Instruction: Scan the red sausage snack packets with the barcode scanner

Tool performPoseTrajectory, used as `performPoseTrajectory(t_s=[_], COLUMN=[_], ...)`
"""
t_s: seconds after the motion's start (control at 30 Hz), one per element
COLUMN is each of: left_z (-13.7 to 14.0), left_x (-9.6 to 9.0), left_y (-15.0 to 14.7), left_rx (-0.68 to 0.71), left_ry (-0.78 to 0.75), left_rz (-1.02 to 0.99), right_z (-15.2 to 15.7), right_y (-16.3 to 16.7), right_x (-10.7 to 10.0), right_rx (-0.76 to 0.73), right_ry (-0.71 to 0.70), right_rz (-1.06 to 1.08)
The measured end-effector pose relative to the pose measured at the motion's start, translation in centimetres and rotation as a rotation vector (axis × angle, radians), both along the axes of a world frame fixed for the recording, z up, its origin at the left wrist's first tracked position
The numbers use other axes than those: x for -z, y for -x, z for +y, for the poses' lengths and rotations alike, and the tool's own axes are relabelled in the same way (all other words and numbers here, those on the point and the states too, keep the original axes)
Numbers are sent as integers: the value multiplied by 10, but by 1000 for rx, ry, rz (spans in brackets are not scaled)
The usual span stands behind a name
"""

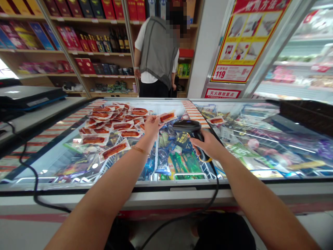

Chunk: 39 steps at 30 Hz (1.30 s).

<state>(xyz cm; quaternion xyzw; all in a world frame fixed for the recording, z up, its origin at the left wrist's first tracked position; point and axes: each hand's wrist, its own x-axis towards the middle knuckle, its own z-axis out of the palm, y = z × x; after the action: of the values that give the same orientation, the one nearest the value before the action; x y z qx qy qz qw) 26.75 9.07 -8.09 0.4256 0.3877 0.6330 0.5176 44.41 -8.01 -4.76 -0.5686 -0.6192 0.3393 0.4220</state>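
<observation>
Between its fingertips my left hand [151, 125] pinches one end of a vacuum-packed sausage [167, 117], held above the glass lid. My right hand [208, 144] is wrapped round the grip of a black barcode scanner [187, 125], whose head lies just right of and slightly below that packet. A heap of similar sausage packets [105, 122] covers the lid to the left. Nearer me, one loose packet [114, 150] lies at an angle. Another single packet [216, 120] rests on the lid to the right of the scanner.
Beneath the glass of the chest freezer [166, 189] are wire baskets and bagged frozen goods [182, 161]. The scanner's cable [217, 184] hangs over the front edge. A dark flat device [31, 97] stands at left. Behind the freezer stands a person [158, 52] before stocked shelves [104, 53].
</observation>
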Motion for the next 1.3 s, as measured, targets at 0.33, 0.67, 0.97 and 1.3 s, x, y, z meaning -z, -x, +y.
performPoseTrajectory(t_s=[0.33,0.67,0.97,1.3], left_z=[-8,-39,-42,14], left_x=[-1,4,7,1], left_y=[0,-164,-273,-279], left_rx=[91,332,222,85], left_ry=[41,140,-330,-377], left_rz=[-15,139,1014,1463], right_z=[3,-50,-77,-54], right_y=[-9,-115,-172,-179], right_x=[-3,-25,-20,-10], right_rx=[67,444,549,472], right_ry=[1,-31,-21,22], right_rz=[136,241,253,301])
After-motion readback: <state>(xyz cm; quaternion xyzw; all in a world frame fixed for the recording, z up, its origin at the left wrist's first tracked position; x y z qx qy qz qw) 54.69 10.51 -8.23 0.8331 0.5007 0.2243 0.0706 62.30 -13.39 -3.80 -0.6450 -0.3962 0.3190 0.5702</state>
